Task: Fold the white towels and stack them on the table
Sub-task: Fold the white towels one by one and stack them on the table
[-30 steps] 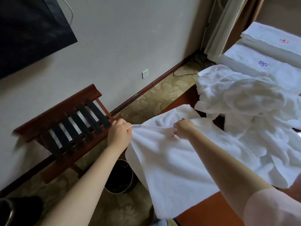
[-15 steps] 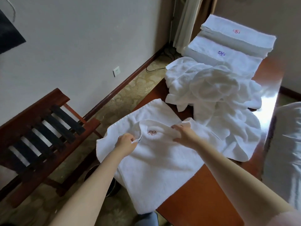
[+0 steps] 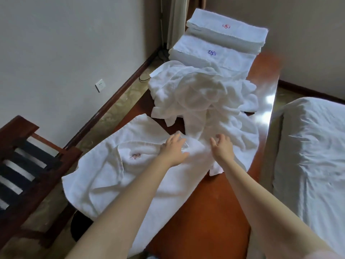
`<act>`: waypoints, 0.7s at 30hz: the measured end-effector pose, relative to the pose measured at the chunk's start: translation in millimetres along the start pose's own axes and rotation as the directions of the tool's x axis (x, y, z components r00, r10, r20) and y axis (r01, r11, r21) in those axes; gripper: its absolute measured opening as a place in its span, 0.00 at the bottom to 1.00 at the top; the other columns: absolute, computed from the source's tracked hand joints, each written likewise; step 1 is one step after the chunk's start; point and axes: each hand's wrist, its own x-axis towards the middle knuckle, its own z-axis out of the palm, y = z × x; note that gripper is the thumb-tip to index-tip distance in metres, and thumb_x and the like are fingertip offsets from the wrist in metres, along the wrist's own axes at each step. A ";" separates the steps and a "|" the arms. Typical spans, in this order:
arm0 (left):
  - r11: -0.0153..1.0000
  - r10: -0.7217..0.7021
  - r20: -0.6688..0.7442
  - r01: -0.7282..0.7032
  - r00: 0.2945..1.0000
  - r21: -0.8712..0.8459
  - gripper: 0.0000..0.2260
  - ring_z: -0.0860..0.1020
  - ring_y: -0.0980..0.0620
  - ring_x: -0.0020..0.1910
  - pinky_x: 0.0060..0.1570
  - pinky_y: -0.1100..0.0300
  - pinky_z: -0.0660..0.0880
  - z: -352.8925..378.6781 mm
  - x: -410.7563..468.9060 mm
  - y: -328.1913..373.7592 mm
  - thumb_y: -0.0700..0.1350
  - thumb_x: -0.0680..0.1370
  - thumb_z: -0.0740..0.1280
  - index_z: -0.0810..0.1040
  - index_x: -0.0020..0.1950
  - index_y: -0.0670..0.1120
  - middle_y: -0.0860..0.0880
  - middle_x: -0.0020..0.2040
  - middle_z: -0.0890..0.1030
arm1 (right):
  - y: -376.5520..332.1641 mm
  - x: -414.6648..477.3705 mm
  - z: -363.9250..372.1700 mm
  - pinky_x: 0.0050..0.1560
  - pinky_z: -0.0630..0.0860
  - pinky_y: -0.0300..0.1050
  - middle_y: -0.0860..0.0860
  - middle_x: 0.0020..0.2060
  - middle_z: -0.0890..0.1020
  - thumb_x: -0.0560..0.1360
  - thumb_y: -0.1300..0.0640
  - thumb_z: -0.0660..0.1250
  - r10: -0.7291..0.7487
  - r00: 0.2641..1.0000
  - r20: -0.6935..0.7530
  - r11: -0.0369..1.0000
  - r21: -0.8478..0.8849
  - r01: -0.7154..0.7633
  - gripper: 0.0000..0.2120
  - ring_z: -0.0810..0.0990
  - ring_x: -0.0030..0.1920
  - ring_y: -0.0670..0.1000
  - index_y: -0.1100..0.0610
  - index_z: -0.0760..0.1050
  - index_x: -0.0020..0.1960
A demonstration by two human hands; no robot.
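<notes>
Two folded piles are already set at the far end of the table (image 3: 211,212): the red-emblem stack (image 3: 235,34) and, just in front of it, the blue-emblem stack (image 3: 205,57). Between these and the near end a crumpled heap (image 3: 201,90) of white towels is left unfolded, so the task is judged partly done, with much remaining. One pink-emblem towel (image 3: 112,180) is spread at the near left, partly draped over the table edge, its folding seemingly only begun. It is pressed flat by the open left hand (image 3: 174,151); nothing is gripped by the right hand (image 3: 223,147), whose loosely spread fingers are held at the towel's right edge, though whether cloth is touched cannot be told
</notes>
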 end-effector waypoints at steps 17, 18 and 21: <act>0.947 -0.125 0.363 0.220 0.923 -0.233 0.24 0.58 0.44 0.74 0.73 0.46 0.55 12.2 153.5 111.3 0.47 0.81 0.53 0.58 0.77 0.52 0.46 0.77 0.60 | 68.1 108.8 -70.3 0.73 0.53 0.63 0.49 0.78 0.53 0.78 0.34 0.49 0.075 0.949 0.305 0.925 -0.377 0.048 0.26 0.51 0.77 0.55 0.35 0.53 0.75; 0.889 -0.089 0.384 0.247 0.919 -0.386 0.25 0.57 0.45 0.75 0.74 0.48 0.55 13.0 156.8 118.4 0.44 0.80 0.54 0.56 0.78 0.51 0.46 0.77 0.57 | 70.7 114.3 -72.1 0.74 0.52 0.62 0.50 0.78 0.54 0.79 0.34 0.49 0.063 0.954 0.295 0.932 -0.358 0.049 0.26 0.52 0.76 0.55 0.35 0.54 0.75; 0.787 -0.060 0.394 0.286 0.917 -0.547 0.26 0.57 0.48 0.75 0.67 0.58 0.58 17.7 159.5 133.2 0.39 0.80 0.54 0.55 0.78 0.47 0.46 0.77 0.57 | 75.2 118.7 -76.2 0.72 0.57 0.61 0.52 0.75 0.59 0.80 0.37 0.50 0.048 0.962 0.269 0.958 -0.286 0.032 0.24 0.57 0.74 0.57 0.37 0.58 0.75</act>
